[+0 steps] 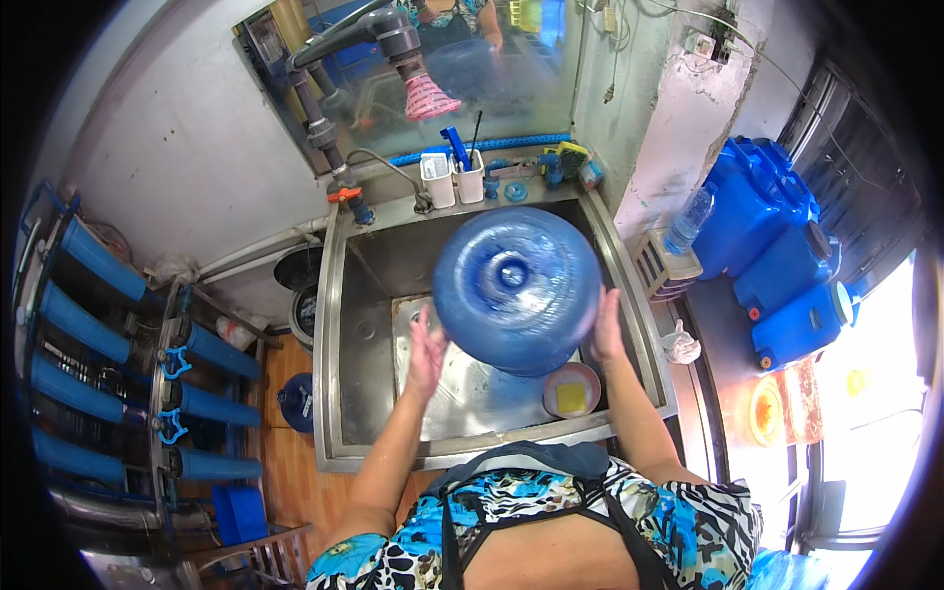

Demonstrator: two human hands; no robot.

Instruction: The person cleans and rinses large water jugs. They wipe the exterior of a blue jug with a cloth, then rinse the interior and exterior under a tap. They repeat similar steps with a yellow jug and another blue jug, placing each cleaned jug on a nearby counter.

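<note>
A large round blue water jug is bottom up over the steel sink, with its neck out of sight beneath it. Its surface looks streaked, as if turning. My left hand is at the jug's lower left side, fingers stretched and apart; whether it touches cannot be told. Along the right side my right hand lies with its fingers extended, its palm toward the jug. Below the jug, a round pinkish bowl holds a yellow sponge.
Overhead hangs a grey pipe with a pink cloth sleeve. White holders with brushes line the sink's back ledge. Blue filter housings stand left. Blue containers and a clear bottle are right.
</note>
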